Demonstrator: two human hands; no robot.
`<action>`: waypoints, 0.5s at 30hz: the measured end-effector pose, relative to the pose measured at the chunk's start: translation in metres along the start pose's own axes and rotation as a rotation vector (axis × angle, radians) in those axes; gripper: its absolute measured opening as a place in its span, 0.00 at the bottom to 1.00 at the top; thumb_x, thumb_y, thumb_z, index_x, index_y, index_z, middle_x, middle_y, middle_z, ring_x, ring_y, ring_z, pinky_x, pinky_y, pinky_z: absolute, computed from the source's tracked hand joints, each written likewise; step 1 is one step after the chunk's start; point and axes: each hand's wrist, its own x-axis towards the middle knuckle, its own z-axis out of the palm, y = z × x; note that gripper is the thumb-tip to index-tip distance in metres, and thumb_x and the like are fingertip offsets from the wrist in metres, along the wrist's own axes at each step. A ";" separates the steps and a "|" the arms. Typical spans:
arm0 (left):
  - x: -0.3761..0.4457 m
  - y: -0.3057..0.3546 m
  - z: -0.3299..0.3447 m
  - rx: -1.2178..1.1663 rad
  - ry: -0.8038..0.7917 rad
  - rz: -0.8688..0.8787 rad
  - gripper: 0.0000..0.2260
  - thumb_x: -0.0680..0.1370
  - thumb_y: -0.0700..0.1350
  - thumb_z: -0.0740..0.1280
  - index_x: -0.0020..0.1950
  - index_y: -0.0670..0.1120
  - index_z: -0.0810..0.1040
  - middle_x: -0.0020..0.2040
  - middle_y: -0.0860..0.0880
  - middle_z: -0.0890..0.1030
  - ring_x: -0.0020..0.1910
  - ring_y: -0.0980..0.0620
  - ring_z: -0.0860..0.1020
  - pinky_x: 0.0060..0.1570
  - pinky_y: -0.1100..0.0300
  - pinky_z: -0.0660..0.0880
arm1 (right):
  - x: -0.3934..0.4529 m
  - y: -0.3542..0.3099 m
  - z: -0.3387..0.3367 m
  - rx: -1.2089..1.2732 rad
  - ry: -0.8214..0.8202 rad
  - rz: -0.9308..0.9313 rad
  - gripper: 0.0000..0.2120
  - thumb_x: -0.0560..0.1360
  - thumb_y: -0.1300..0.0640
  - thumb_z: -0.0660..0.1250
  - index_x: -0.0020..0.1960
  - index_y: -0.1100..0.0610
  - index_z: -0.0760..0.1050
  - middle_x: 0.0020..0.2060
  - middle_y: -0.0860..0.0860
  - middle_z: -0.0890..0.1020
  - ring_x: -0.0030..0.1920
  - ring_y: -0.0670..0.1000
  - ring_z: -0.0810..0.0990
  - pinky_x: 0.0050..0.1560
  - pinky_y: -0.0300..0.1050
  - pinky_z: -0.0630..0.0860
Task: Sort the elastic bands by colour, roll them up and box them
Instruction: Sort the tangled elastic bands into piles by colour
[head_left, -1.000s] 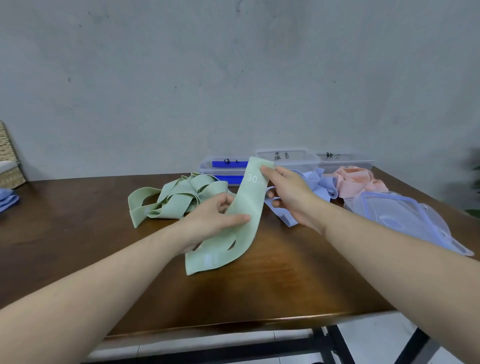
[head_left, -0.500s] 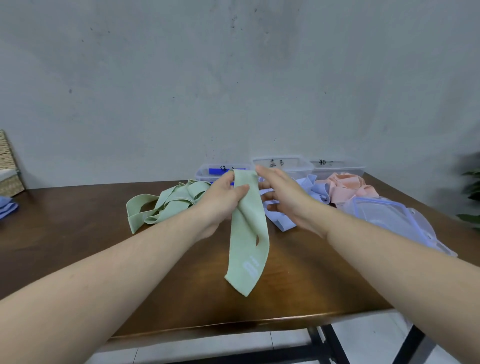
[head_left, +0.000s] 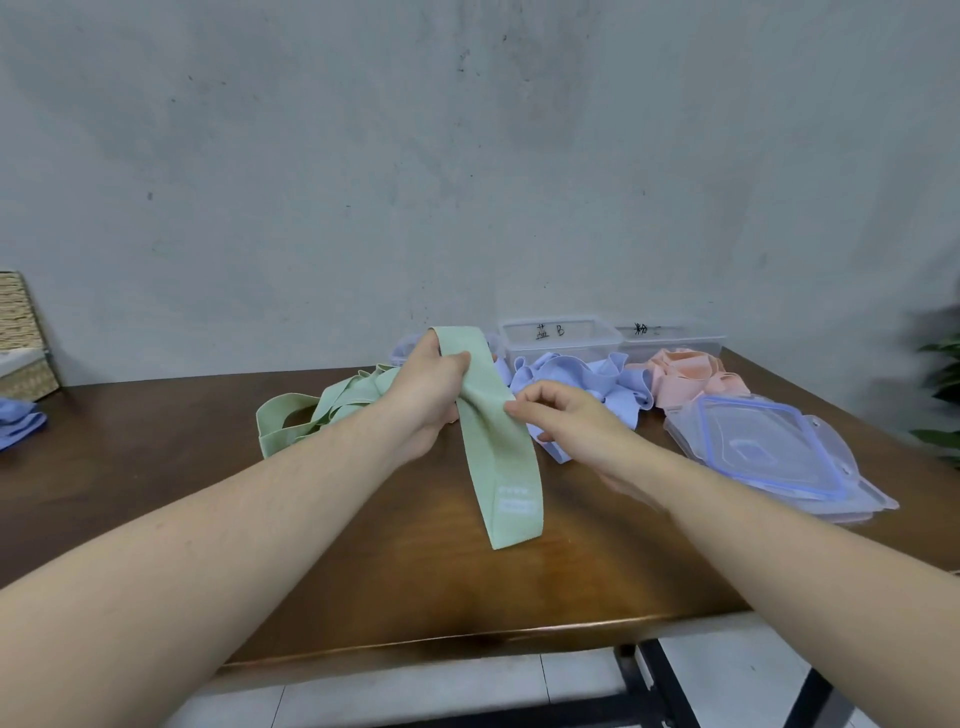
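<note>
Left hand (head_left: 426, 395) raised over the table (head_left: 156, 467), fingers and thumb curled round the upper part of a green band (head_left: 493, 441), gripping it just below its top fold. Right hand (head_left: 561, 421) just beside it, thumb and forefinger pinching the band's right edge a little lower down, remaining fingers loosely curled. Band hanging flat from the two grips, slanting down toward the near right, white printed marks near its lower end, which reaches the tabletop or just above it; cannot tell which. Behind the left hand, a loose heap of more green bands (head_left: 322, 410) lying on the wood. Behind the right hand, a pile of blue bands (head_left: 587, 379), and to its right, touching it, a pile of pink bands (head_left: 685, 374). Along the wall, a clear box (head_left: 561, 338) with dark handwriting on its side, nothing visible inside through the wall; beside it on the right a second clear box (head_left: 670, 338), also marked, contents not readable. Edge of a third box (head_left: 402, 345) peeping out behind the left hand, mostly hidden. On the right of the table, a stack of clear lids (head_left: 769, 452) with blue rims, lying flat, near the pink pile. At far left, a woven basket (head_left: 21, 338) and a bit of blue cloth (head_left: 21, 428).
</note>
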 end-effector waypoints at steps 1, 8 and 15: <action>-0.001 0.001 0.001 -0.003 0.001 0.003 0.12 0.81 0.36 0.56 0.52 0.51 0.74 0.52 0.44 0.81 0.48 0.46 0.78 0.56 0.44 0.76 | 0.000 -0.001 0.000 0.014 0.017 -0.011 0.08 0.79 0.50 0.69 0.42 0.50 0.77 0.41 0.46 0.78 0.44 0.46 0.74 0.54 0.45 0.73; -0.006 0.011 0.004 -0.079 0.009 -0.003 0.15 0.79 0.31 0.52 0.60 0.45 0.69 0.49 0.47 0.83 0.45 0.44 0.82 0.43 0.50 0.79 | -0.007 -0.010 0.014 0.155 -0.034 0.075 0.04 0.82 0.52 0.64 0.50 0.51 0.71 0.43 0.52 0.79 0.36 0.47 0.78 0.39 0.46 0.81; -0.012 0.019 0.004 -0.170 -0.002 -0.059 0.19 0.79 0.29 0.51 0.63 0.48 0.67 0.48 0.47 0.82 0.42 0.45 0.82 0.34 0.53 0.79 | -0.013 -0.007 0.012 -0.036 -0.038 0.127 0.27 0.67 0.31 0.70 0.58 0.48 0.79 0.52 0.48 0.84 0.51 0.50 0.83 0.54 0.48 0.77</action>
